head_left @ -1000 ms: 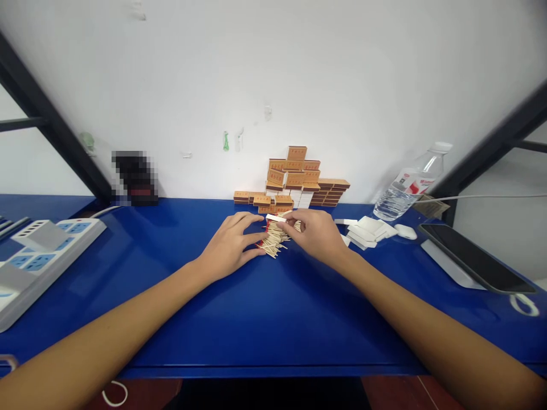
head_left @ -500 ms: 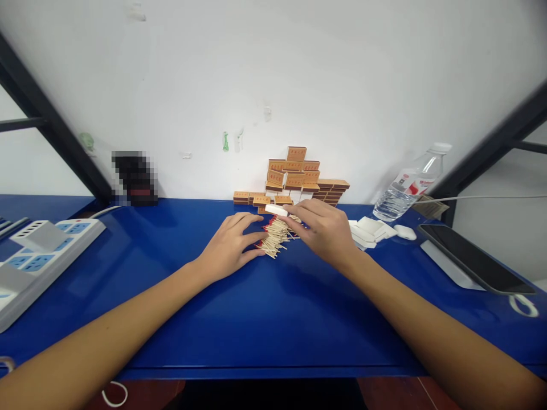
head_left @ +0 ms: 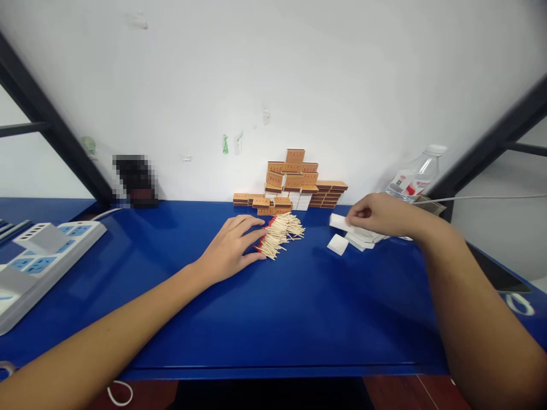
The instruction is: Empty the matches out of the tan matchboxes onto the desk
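My left hand (head_left: 233, 246) lies flat on the blue table (head_left: 277, 307), fingers spread, its fingertips touching the left end of a pile of red-tipped matches (head_left: 280, 232). My right hand (head_left: 378, 215) is off to the right over a heap of white inner matchbox trays (head_left: 356, 238), fingers curled and pinching one white tray (head_left: 341, 222) at its edge. Another white tray (head_left: 337, 244) lies loose on the table just below that hand. A stack of brown matchboxes (head_left: 294, 181) stands against the wall behind the matches.
A white power strip (head_left: 34, 256) sits at the left edge. By the wall at right stands a clear water bottle (head_left: 412, 177), with a dark tablet (head_left: 496, 270) partly hidden behind my right forearm. A black object (head_left: 137, 179) leans at the back left.
My right hand has left the match pile and swung right to the heap of white trays. The left hand has stayed on the matches.
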A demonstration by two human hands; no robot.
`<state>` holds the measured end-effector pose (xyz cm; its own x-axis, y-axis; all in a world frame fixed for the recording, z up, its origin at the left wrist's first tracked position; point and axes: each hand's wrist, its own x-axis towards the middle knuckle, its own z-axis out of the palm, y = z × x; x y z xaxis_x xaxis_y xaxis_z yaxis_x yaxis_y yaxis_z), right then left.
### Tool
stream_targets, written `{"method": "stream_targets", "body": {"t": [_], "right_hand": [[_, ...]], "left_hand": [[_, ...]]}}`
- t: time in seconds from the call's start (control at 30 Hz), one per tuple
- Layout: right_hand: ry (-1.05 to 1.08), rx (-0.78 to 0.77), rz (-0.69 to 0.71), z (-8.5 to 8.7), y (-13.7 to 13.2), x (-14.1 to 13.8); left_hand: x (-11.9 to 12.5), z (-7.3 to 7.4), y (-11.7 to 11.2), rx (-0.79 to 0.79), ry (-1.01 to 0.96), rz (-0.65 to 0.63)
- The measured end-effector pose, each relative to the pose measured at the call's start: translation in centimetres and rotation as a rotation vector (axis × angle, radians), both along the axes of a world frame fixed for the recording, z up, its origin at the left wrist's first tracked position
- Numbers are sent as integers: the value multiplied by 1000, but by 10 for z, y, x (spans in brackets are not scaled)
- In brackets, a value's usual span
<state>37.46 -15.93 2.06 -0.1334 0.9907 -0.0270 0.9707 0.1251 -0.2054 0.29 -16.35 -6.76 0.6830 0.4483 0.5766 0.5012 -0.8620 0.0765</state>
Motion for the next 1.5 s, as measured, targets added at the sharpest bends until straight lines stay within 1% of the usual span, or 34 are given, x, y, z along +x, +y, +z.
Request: {"method": "stream_targets", "body": {"t": [0.07, 0.17, 0.23, 0.3, 0.37, 0.43, 0.47, 0.5, 0.53, 0.6, 0.63, 0.7, 0.87, 1.0, 1.13, 1.3, 1.4, 1.47, 1.5], "right_hand": [[15, -66, 24, -5, 2, 3], [13, -99, 51, -11, 5, 4], [-5, -58, 53, -14, 7, 2], [-5, 19, 72, -16, 9, -1], [26, 76, 136, -19, 8, -9], [53, 100, 217, -23, 7, -20], [52, 112, 245, -26, 7, -25], [41, 129, 263, -28, 7, -30], [23, 150, 270, -30, 6, -34], [-7, 199, 268, -32, 6, -39], [-17, 223, 266, -32, 7, -41], [-35, 259, 261, -32, 7, -42], [-69, 288, 252, -33, 9, -44], [-82, 292, 239, -36, 11, -45], [-83, 306, 235, -37, 11, -45], [-62, 297, 239, -37, 10, -46], [-29, 352, 238, -39, 12, -45], [46, 420, 209, -40, 14, -45], [120, 445, 191, -40, 15, -46]], "left_hand": [[0, -1, -1, 2, 0, -3], [2, -1, -2, -4, 2, -1], [1, 4, -1, -20, -2, 1], [-3, 12, 4, -42, -48, 22], [-14, 23, 14, -56, -157, 101], [-28, 31, 30, -29, -281, 261], [-36, 34, 39, -33, -307, 353], [-42, 35, 49, -44, -304, 417], [-48, 34, 58, -63, -274, 449], [-54, 30, 77, -74, -150, 412], [-55, 27, 86, -84, -87, 382], [-50, 22, 103, -135, -23, 371], [-33, 18, 136, -175, 41, 360], [-31, 17, 152, -214, 69, 384], [-37, 18, 157, -241, 57, 418], [-39, 23, 150, -310, 6, 430], [-41, 28, 137, -326, -61, 448], [-41, 32, 120, -307, -123, 463], [-40, 35, 109, -296, -156, 460]]}}
